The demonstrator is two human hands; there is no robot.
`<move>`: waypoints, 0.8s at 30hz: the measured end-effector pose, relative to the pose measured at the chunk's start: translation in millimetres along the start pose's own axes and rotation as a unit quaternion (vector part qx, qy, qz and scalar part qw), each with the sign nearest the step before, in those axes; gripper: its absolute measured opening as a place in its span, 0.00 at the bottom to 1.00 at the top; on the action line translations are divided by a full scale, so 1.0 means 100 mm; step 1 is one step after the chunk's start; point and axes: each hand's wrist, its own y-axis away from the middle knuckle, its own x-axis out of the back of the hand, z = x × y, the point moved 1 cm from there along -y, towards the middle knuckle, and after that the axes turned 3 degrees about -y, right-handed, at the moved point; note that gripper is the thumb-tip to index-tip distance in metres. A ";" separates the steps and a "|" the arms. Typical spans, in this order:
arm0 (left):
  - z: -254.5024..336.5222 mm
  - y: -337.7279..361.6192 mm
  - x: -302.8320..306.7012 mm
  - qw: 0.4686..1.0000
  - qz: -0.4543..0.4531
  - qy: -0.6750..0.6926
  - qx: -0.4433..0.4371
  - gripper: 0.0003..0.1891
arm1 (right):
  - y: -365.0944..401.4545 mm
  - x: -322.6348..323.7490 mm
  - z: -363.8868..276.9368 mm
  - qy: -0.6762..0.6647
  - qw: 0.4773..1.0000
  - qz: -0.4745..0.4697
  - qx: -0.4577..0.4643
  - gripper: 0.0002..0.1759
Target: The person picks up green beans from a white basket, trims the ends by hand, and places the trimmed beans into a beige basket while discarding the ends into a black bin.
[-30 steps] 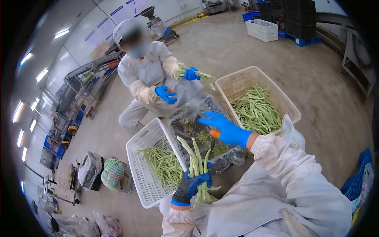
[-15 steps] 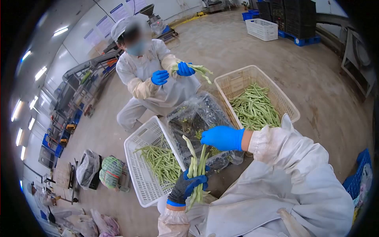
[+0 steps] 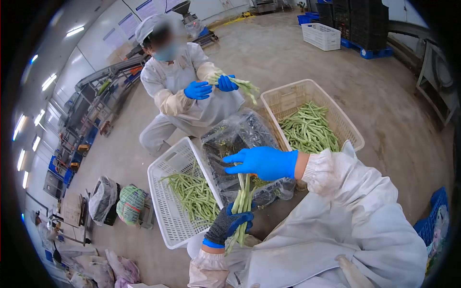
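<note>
My left hand (image 3: 226,224), in a grey and blue glove, is closed around a bunch of long green beans (image 3: 243,196) that stands up out of the fist, with stems trailing below. My right hand (image 3: 264,163), in a blue glove, is just above the bunch's upper ends. Its fingers are stretched out to the left and apart. Left of the bunch, a white crate (image 3: 161,204) has green beans lying in it. Under and behind my right hand is a crate lined with clear plastic (image 3: 213,144), with dark scraps inside.
A cream crate (image 3: 353,128) of green beans stands to the right. Across from me a crouching co-worker (image 3: 177,84) in white holds green beans in blue-gloved hands. A mesh-wrapped bundle (image 3: 130,205) sits at the left, and a blue crate (image 3: 432,216) at the right edge.
My right hand has moved left and slightly up across the bunch's top, and its fingers have spread. A tall pale bean end above the bunch no longer shows. My left hand keeps its hold.
</note>
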 end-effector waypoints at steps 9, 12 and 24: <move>-0.04 0.02 0.01 1.000 -0.011 -0.016 -0.010 0.20 | 0.17 -0.16 0.22 0.057 0.991 -0.120 0.003 0.12; -0.06 0.01 0.00 1.000 0.000 -0.009 -0.021 0.19 | 0.23 -0.24 0.20 0.062 0.994 -0.078 -0.033 0.11; -0.15 -0.04 0.06 0.992 0.073 -0.070 -0.077 0.15 | 0.71 -0.42 1.01 -0.053 0.887 0.259 -0.378 0.12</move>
